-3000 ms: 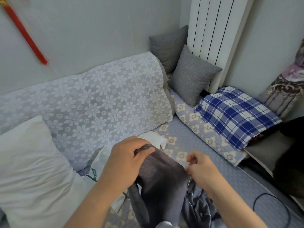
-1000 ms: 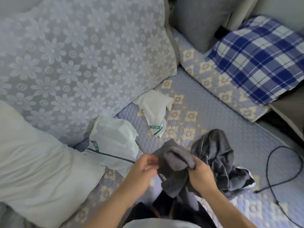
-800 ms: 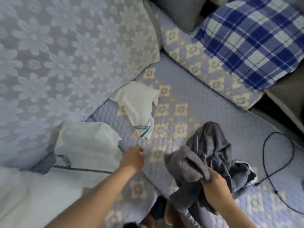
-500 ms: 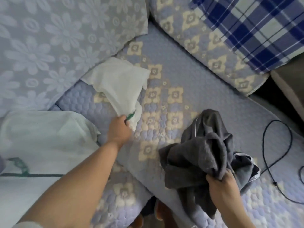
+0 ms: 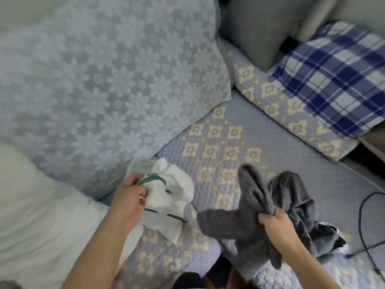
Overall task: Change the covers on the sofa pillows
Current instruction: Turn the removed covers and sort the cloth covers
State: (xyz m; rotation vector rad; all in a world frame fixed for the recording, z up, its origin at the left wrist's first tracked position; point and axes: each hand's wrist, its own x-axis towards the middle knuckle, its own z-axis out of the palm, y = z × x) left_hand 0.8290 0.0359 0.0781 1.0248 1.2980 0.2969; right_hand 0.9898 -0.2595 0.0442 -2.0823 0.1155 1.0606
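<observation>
My left hand (image 5: pixel 130 200) grips a crumpled white cover with green trim (image 5: pixel 168 197), lifted just off the quilted sofa seat (image 5: pixel 229 130). My right hand (image 5: pixel 277 226) clutches a bunched dark grey cover (image 5: pixel 248 207) low at the right; more of the grey cloth (image 5: pixel 295 195) lies heaped on the seat behind it. A bare white pillow insert (image 5: pixel 39 222) lies at the lower left, beside my left forearm.
The flower-lace backrest cushion (image 5: pixel 108 80) fills the upper left. A grey pillow (image 5: pixel 256 24) and a blue plaid pillow (image 5: pixel 335 76) sit at the upper right. A black cable (image 5: pixel 366 243) loops on the seat at the right edge.
My left hand let go of the grey cover, reached out to the white green-trimmed cover and pulled it back toward me. My right hand kept hold of the grey cover.
</observation>
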